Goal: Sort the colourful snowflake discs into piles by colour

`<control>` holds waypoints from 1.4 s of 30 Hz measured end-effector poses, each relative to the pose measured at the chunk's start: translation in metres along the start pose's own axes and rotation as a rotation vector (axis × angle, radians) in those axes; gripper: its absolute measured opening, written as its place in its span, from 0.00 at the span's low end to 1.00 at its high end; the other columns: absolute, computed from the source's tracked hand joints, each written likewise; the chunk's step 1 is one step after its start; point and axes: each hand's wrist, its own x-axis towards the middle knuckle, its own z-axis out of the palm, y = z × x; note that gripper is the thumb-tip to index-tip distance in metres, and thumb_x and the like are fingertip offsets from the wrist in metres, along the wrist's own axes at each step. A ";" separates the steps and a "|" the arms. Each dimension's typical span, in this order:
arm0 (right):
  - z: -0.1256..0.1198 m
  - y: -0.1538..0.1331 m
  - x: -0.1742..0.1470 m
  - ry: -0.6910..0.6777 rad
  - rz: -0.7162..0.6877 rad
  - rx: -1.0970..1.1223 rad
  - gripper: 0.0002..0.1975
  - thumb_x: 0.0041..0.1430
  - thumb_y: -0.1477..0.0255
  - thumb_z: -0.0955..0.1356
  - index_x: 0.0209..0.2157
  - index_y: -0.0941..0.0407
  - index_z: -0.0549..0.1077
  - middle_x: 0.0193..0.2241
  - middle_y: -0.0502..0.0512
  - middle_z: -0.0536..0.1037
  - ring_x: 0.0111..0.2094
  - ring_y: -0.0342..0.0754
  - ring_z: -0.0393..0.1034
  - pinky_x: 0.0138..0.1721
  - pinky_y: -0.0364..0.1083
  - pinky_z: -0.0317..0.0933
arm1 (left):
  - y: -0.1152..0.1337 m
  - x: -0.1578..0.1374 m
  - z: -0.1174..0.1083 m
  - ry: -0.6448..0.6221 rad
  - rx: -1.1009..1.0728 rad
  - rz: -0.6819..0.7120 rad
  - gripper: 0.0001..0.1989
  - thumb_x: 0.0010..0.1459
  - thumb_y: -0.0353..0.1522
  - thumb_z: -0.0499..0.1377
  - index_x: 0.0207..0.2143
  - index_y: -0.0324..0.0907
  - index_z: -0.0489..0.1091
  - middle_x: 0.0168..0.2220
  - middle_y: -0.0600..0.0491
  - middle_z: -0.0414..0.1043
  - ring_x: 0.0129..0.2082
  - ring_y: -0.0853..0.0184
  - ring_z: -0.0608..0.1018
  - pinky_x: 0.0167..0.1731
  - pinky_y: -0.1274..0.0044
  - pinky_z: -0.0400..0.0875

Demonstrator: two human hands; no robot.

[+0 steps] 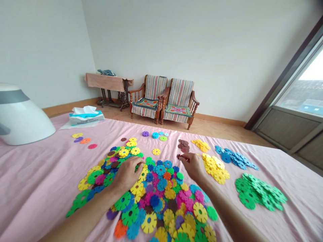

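A large mixed pile of slotted plastic flower discs (160,169) in many colours lies in front of me. My left hand (130,172) rests over the pile's left part, fingers curled and closed; what they hold, if anything, is hidden. To the pile's right, my right hand (193,165) pinches a small brown disc (178,156) between thumb and fingertips, just short of a small group of brown discs (184,145). Beside that hand are a heap of yellow discs (216,168) and, beyond it, a smaller orange-yellow heap (201,145).
Blue discs (236,158) and green discs (261,192) form heaps on the right. A tissue box (87,117) and a white appliance (24,117) stand at left on the pink cloth (47,174). A few loose discs, including a purple disc (145,133), lie near the far edge.
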 end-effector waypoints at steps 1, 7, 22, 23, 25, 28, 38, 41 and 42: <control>0.000 0.009 0.013 0.023 0.032 -0.019 0.11 0.54 0.69 0.64 0.28 0.56 0.78 0.24 0.54 0.76 0.26 0.46 0.68 0.27 0.43 0.56 | 0.000 0.000 0.001 -0.002 -0.001 -0.002 0.09 0.58 0.30 0.51 0.34 0.43 0.72 0.34 0.52 0.76 0.37 0.64 0.77 0.39 0.73 0.70; 0.002 0.038 0.058 0.070 0.186 -0.068 0.10 0.48 0.73 0.64 0.22 0.58 0.78 0.15 0.52 0.72 0.21 0.46 0.67 0.23 0.42 0.53 | -0.003 -0.001 0.003 0.002 -0.014 0.001 0.09 0.59 0.30 0.51 0.34 0.43 0.72 0.35 0.51 0.76 0.38 0.64 0.77 0.41 0.72 0.70; -0.033 -0.024 -0.047 -0.433 -0.182 0.188 0.09 0.50 0.76 0.64 0.29 0.53 0.77 0.26 0.49 0.77 0.27 0.44 0.68 0.28 0.41 0.59 | 0.003 0.000 -0.002 0.023 0.012 0.016 0.09 0.57 0.30 0.52 0.33 0.43 0.72 0.33 0.52 0.76 0.36 0.64 0.77 0.38 0.74 0.71; -0.038 -0.032 -0.058 -0.500 -0.221 0.186 0.10 0.50 0.77 0.64 0.31 0.52 0.76 0.28 0.49 0.77 0.29 0.45 0.69 0.30 0.42 0.60 | 0.003 0.001 -0.002 0.021 0.014 0.016 0.09 0.57 0.30 0.52 0.32 0.43 0.72 0.33 0.52 0.77 0.36 0.64 0.78 0.38 0.74 0.71; -0.045 -0.043 -0.073 -0.574 -0.276 0.155 0.13 0.49 0.80 0.63 0.33 0.51 0.75 0.32 0.50 0.76 0.33 0.46 0.68 0.34 0.43 0.60 | 0.004 0.001 -0.002 0.021 0.014 0.015 0.09 0.57 0.30 0.52 0.32 0.43 0.72 0.33 0.52 0.77 0.36 0.64 0.78 0.38 0.74 0.71; -0.046 -0.049 -0.085 -0.595 -0.315 0.102 0.15 0.46 0.83 0.63 0.33 0.50 0.72 0.35 0.49 0.73 0.36 0.47 0.67 0.36 0.44 0.60 | 0.004 0.002 -0.002 0.023 0.008 0.014 0.09 0.57 0.30 0.52 0.32 0.43 0.72 0.33 0.52 0.76 0.36 0.64 0.78 0.38 0.74 0.71; -0.040 -0.043 -0.079 -0.573 -0.244 0.211 0.10 0.46 0.82 0.64 0.26 0.54 0.71 0.28 0.47 0.74 0.29 0.42 0.67 0.30 0.40 0.58 | 0.004 0.001 -0.003 0.015 0.013 0.014 0.09 0.57 0.30 0.52 0.32 0.43 0.72 0.33 0.52 0.76 0.35 0.64 0.77 0.38 0.74 0.71; -0.037 -0.026 -0.054 -0.468 -0.160 0.258 0.07 0.50 0.77 0.64 0.28 0.55 0.74 0.23 0.47 0.74 0.25 0.41 0.66 0.27 0.40 0.57 | 0.004 0.001 -0.002 -0.001 0.013 0.010 0.09 0.57 0.30 0.52 0.33 0.43 0.72 0.33 0.52 0.76 0.36 0.64 0.77 0.38 0.73 0.71; -0.034 -0.019 -0.043 -0.398 -0.125 0.253 0.06 0.50 0.76 0.65 0.28 0.55 0.74 0.22 0.47 0.75 0.24 0.41 0.66 0.26 0.40 0.56 | 0.003 0.001 -0.002 -0.004 0.011 0.009 0.09 0.57 0.30 0.51 0.33 0.43 0.72 0.33 0.52 0.76 0.36 0.64 0.77 0.38 0.73 0.71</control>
